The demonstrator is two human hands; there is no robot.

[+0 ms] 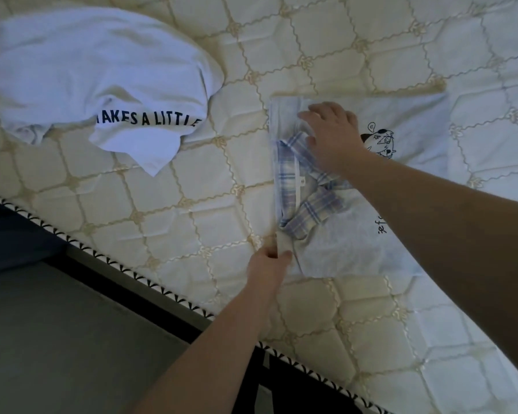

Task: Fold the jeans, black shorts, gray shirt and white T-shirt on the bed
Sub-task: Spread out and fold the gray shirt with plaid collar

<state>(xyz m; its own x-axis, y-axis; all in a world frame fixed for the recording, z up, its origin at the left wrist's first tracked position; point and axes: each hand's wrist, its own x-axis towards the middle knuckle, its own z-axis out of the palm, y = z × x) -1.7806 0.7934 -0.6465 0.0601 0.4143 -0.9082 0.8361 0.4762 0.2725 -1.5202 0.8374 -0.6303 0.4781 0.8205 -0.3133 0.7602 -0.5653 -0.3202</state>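
Quilted cream bed (pixel 228 189) fills most of the frame; a crumpled white T-shirt (pixel 96 70) with dark lettering lies upper left; right of centre lies a pale shirt (pixel 356 240) with plaid collar; left hand (pixel 271 259) pinches its lower-left edge; right hand (pixel 332 135) rests flat near the collar, fingers spread.

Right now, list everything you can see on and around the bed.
Shirt with plaid collar: one, pale with a cartoon print, flat on the mattress at right.
White T-shirt: one, white with dark lettering, crumpled at upper left.
Mattress: one, cream, quilted, with dark patterned edge piping.
Floor: grey, lower left.
Left hand: pinches the collared shirt's near edge.
Right hand: rests on the shirt beside the collar.
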